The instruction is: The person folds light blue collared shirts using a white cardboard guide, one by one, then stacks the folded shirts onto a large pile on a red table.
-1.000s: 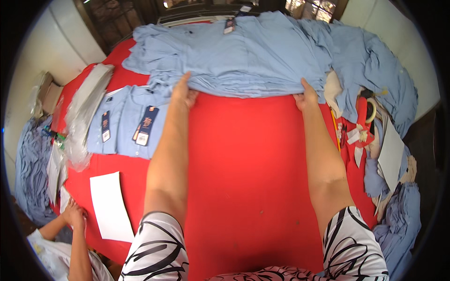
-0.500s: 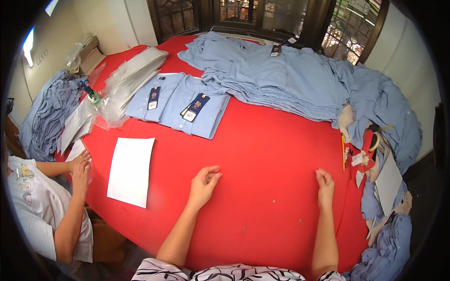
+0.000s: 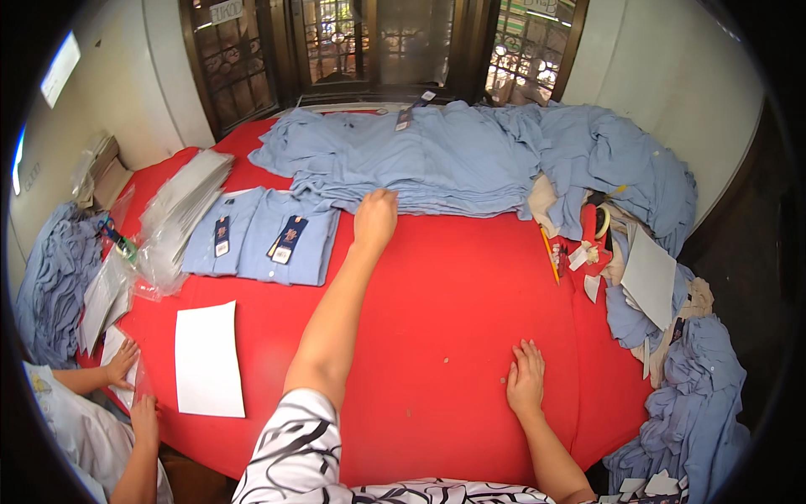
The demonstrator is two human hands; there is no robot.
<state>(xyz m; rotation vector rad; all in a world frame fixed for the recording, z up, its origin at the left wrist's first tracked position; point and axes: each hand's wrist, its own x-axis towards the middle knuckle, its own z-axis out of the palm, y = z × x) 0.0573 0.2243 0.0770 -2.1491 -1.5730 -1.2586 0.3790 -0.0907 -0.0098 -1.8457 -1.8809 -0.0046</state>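
Note:
My left hand reaches far over the table to the front edge of a stack of light blue shirts. Its fingers are bent and pressed together against that edge, and whether cloth is between them is hidden. On the red tablecloth, nearer to me, my right hand lies open with its palm down, holding nothing. Left of my left arm are folded light blue shirts with dark blue tags. A white rectangular sheet lies closer in on the left.
Clear plastic sleeves with white sheets and scissors lie at the left. A co-worker's hands rest on a plastic-covered sheet there. Tape, a yellow pencil and more blue clothes line the right side.
My left hand has stretched forward to the shirt stack. My right hand has lowered onto the cloth and flattened out. The view has tilted up and shifted right. The co-worker's hands have moved apart.

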